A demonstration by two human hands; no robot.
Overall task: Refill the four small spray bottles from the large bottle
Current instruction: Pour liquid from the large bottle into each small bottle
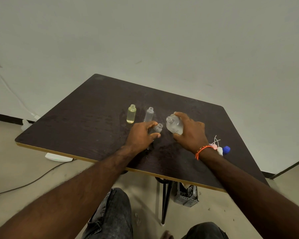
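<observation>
A large clear plastic bottle (174, 125), uncapped, is tipped with its open neck pointing left, held in the right hand (190, 131), whose fingers and thumb curl around its body; a little clear liquid shows inside it. Just left of that neck, the left hand (141, 135) grips a small clear plastic spray bottle (158, 128), also uncapped, fingers wrapped around its lower part so only the threaded neck and shoulder show; what it contains cannot be told. The two bottle mouths sit close together but apart. Beyond the left hand's knuckles stand two more small open bottles: a clear bottle (149, 114) that looks empty, just past the fingers, and further left a bottle of pale yellow liquid (131, 114), nearly full. Three small bottles are visible in all. Behind the right wrist, which wears an orange thread bracelet (201, 150), lie the removed tops: white and pink spray heads (217, 149) with thin dip tubes, partly hidden by the wrist so their number is unclear, and one blue cap (226, 149). Everything rests on a dark wood-grain table (86, 118).
</observation>
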